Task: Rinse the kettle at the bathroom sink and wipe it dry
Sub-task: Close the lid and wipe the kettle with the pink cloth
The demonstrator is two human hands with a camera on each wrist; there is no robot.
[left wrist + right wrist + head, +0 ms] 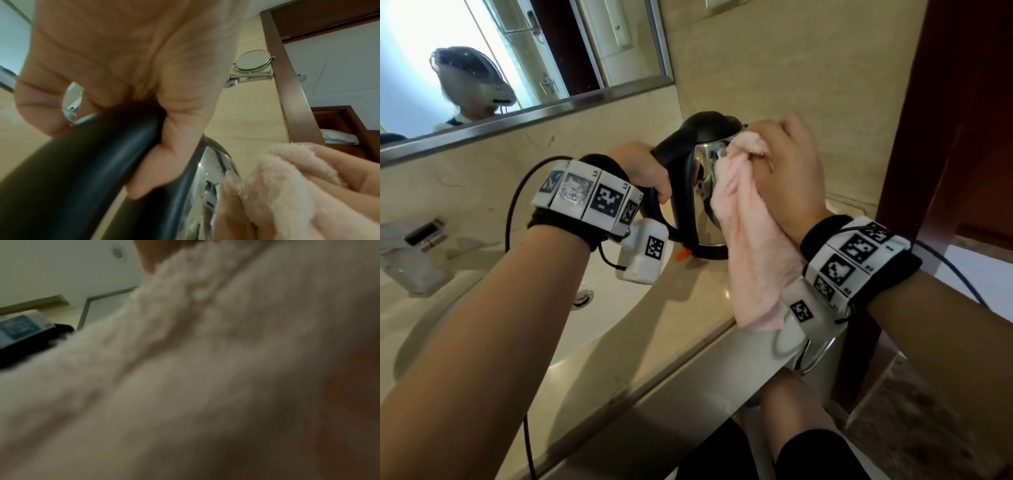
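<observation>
A shiny steel kettle with a black lid and black handle stands upright on the beige counter, right of the sink basin. My left hand grips the handle; in the left wrist view its fingers curl round the black handle. My right hand holds a bunched pale pink cloth pressed against the kettle's right side. The cloth lies against the steel body. In the right wrist view the blurred cloth fills nearly everything.
The sink basin with its drain lies to the left, a chrome tap beyond it. A mirror hangs on the wall behind. The counter edge runs diagonally in front. A dark wooden door frame stands at the right.
</observation>
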